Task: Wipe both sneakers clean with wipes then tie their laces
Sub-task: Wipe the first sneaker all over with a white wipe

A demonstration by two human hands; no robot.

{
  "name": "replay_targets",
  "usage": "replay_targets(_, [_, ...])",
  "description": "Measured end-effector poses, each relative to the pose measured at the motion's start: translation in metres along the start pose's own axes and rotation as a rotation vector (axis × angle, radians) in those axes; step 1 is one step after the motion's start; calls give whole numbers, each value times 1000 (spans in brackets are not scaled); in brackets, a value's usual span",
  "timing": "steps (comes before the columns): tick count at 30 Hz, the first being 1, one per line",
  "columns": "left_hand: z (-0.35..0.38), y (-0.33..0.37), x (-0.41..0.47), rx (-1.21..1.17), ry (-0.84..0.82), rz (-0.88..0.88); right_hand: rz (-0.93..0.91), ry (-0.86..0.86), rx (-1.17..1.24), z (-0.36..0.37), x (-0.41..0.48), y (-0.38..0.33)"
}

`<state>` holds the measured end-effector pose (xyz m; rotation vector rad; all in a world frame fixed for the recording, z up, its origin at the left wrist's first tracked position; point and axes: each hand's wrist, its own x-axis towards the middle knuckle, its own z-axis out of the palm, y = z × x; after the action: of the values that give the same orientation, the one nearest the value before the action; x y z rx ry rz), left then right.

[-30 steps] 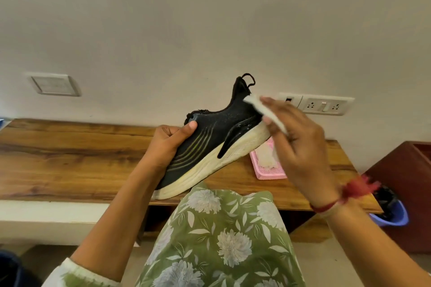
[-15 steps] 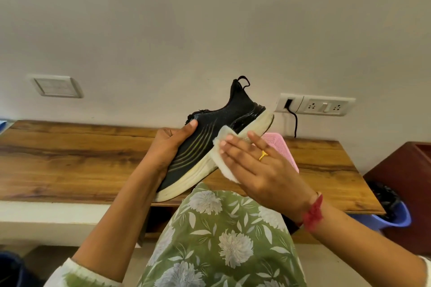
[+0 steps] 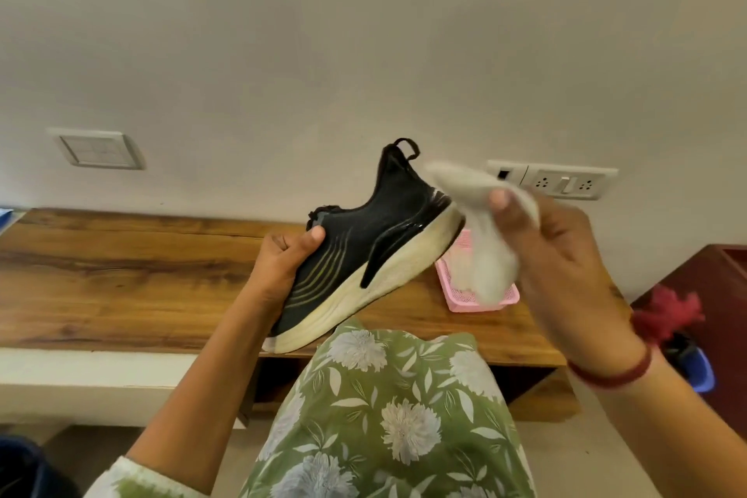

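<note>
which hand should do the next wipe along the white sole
Right. The right hand already pinches the wipe beside the heel of the sneaker. The left hand is wrapped around the forefoot, holding the shoe up off the wooden table, so it is best left steadying it.

Looks like a room in a home: plain pale wall (image 3: 364, 32) with a switch plate (image 3: 99, 150) and a socket strip (image 3: 558, 182) set low, just above a long wooden counter (image 3: 121, 267). On the counter, a small pink basket (image 3: 465, 295); lower right, a dark red cabinet (image 3: 711, 287) and a blue bin (image 3: 701, 372) beside it.
</note>
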<state>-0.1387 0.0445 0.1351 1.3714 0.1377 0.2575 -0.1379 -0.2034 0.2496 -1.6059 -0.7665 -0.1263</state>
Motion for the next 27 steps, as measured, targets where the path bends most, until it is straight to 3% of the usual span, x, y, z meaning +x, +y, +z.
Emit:
replay_targets(3, [-5, -8, -1, -47, -9, 20, 301, 170, 304, -19, 24, 5])
replay_targets(6, [-7, -10, -2, -74, -45, 28, 523, 115, 369, -15, 30, 18])
replay_targets(8, [-10, -12, 0, -88, -58, 37, 556, 36, 343, -7, 27, 23])
replay_targets(14, [-10, -12, 1, -58, -54, 34, 379, 16, 240, 8, 22, 17])
replay_targets(19, [-3, -5, 0, -58, -26, 24, -207, -100, -524, 19, -3, 26])
replay_targets(23, [0, -2, -2, -62, -50, 24, -64, 33, -360, 8, 5, 34])
replay_targets(27, [1, 1, -3, -73, -50, 33, -294, -19, -544, 18, -11, 33])
